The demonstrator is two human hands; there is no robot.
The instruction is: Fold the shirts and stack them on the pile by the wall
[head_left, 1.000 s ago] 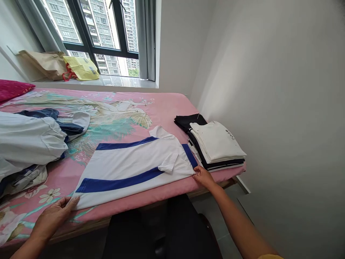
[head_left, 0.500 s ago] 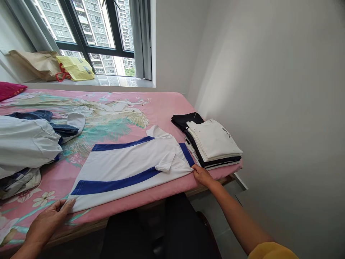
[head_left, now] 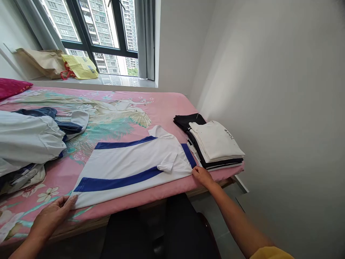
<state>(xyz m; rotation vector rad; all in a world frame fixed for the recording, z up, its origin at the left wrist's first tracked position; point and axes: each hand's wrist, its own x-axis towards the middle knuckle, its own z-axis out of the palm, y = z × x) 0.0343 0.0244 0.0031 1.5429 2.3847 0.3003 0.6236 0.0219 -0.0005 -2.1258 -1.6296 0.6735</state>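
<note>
A white shirt (head_left: 121, 163) with blue bands lies on the bed near its front edge, its sides folded inward and the short sleeves turned over on top. My left hand (head_left: 52, 216) pinches the near left corner of the shirt, thumb on top and fingers partly under the cloth. At the other end, my right hand (head_left: 202, 176) grips the near right corner beside the blue shoulder band. Just beyond that hand sits a stack of folded clothes (head_left: 217, 142), with a white piece on top of black and striped ones.
Loose clothes, white and denim, lie in a heap (head_left: 29, 140) on the left of the pink flowered bed sheet (head_left: 172, 102). Paper bags (head_left: 82, 67) rest on the window sill. A wall (head_left: 269, 108) rises at the right, and a dark red pillow (head_left: 13, 87) is far left.
The view has shifted slightly, so things appear a little further right. Both hands keep their holds on the shirt's corners, and the shirt looks the same.
</note>
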